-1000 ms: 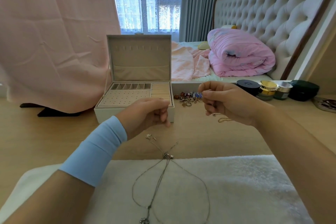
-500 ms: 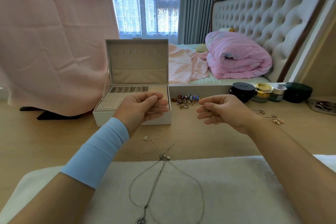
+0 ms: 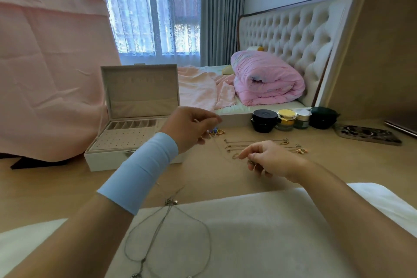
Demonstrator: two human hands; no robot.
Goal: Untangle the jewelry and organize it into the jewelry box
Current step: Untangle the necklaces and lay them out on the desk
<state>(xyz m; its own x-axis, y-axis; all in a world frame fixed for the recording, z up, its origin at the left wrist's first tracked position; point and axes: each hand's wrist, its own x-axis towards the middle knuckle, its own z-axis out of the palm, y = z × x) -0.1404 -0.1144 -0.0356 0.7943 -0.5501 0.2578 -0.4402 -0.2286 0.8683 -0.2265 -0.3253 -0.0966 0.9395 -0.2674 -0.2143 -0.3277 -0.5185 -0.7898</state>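
Note:
The white jewelry box stands open on the wooden table, lid upright. My left hand is raised beside its right end and pinches one end of a thin gold chain. My right hand hovers low over the table and pinches the chain's other end near a small gold loop. A silver necklace lies spread on the white towel in front of me. Small gold rings and charms sit just behind my left hand. More gold chains and earrings lie past my right hand.
Several cosmetic jars stand at the table's back edge, with a patterned tray to their right. A white towel covers the near table. Pink cloth hangs at left. A bed with a pink quilt lies behind.
My hands have spread apart: the left rose and moved right of the box, the right dropped toward the table. The view shifted, showing more of the table's right side.

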